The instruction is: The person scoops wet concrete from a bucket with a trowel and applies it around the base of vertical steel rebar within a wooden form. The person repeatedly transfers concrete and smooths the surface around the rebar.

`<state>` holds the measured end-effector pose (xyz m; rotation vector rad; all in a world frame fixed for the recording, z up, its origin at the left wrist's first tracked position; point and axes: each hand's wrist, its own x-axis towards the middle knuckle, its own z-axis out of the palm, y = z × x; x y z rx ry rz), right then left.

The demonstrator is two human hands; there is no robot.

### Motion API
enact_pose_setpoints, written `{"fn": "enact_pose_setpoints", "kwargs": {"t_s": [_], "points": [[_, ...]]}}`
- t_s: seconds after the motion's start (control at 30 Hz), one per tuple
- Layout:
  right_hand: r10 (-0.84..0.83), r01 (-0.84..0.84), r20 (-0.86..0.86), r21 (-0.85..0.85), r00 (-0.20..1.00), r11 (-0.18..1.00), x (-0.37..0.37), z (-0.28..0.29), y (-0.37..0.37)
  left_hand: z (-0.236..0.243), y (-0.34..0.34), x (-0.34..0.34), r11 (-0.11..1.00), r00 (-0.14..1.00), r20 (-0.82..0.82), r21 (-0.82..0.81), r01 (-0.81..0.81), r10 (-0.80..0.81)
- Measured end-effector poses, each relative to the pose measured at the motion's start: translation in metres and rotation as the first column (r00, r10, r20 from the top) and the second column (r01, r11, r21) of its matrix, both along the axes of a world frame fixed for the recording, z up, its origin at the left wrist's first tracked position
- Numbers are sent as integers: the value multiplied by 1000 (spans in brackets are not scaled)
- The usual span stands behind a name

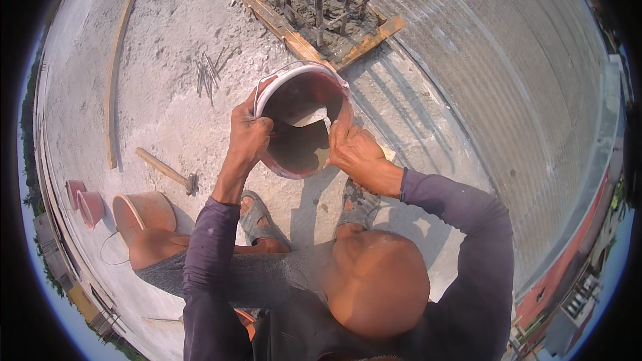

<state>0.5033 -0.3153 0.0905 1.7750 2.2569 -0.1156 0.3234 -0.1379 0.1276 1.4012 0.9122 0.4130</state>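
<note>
A reddish bucket (275, 160) with a pale rim and a wire handle tilts between my hands, its mouth facing me. Grey wet material (297, 147) lies inside, along with a bright pale patch that may be a tool blade or sunlight. My left hand (250, 132) is closed on the bucket's left rim, thumb over the edge. At the right rim, my right hand (361, 157) is closed with its fingers at the edge. A small pale piece (388, 154) shows beyond that hand; what it belongs to is hidden.
Ahead, a wooden frame (371, 41) surrounds upright steel bars (317, 0) in rough concrete. A hammer (164, 170), loose nails or rods (208, 75) and a long timber strip (119, 60) lie left. An orange bucket (147, 208) and two smaller ones (90, 208) stand near my knee. Ribbed sheeting (508, 73) covers the right.
</note>
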Motion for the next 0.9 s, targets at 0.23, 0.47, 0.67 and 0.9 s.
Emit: {"fn": "enact_pose_setpoints", "kwargs": {"t_s": [0.23,0.47,0.67,0.9], "points": [[-50,55,-118,35,992,998,9,17,11,-6,-6,-11,978,977,-45,1,-210,210],[-37,38,-88,7,995,999,7,20,5,-13,-10,-8,981,981,-32,8,-192,192],[-153,120,-144,-214,978,969,-16,34,2,-19,-34,3,964,990,-21,231,-131,140],[-240,239,-55,-35,969,970,-10,1,-12,-25,-48,-11,944,995,-37,323,-71,88]]}}
